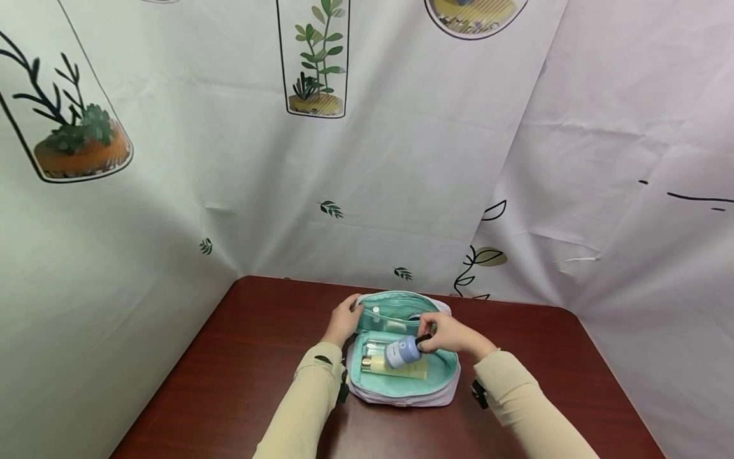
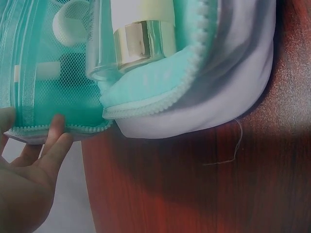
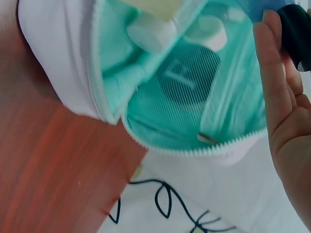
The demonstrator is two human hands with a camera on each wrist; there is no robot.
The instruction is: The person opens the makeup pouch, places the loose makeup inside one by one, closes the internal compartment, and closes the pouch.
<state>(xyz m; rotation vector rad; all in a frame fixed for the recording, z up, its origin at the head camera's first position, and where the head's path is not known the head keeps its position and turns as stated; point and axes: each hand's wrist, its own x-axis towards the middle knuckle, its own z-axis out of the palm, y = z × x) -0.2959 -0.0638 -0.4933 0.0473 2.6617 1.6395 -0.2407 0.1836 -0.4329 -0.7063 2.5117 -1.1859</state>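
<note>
A lilac toiletry bag [image 1: 401, 401] with a mint-green lining lies unzipped, its lid [image 1: 395, 296] folded up at the back. My left hand [image 1: 342, 320] grips the lid's left edge, with fingertips [image 2: 58, 122] over the zipper rim. Above the main compartment, my right hand [image 1: 453, 335] holds a tilted blue bottle [image 1: 404, 352] by its black cap [image 3: 295, 36]. Beneath it lies a pale yellow tube [image 1: 415, 371] with a gold cap [image 2: 141, 44]. Clear containers [image 1: 375, 347] lie behind the tube, partly hidden by the bottle.
The lid's mesh pocket [image 2: 39, 107] holds a round dark item [image 3: 189, 75] and white-capped items. The bag rests on a dark red wooden table [image 1: 229, 382]. A white printed cloth [image 1: 367, 172] hangs behind the table's back edge.
</note>
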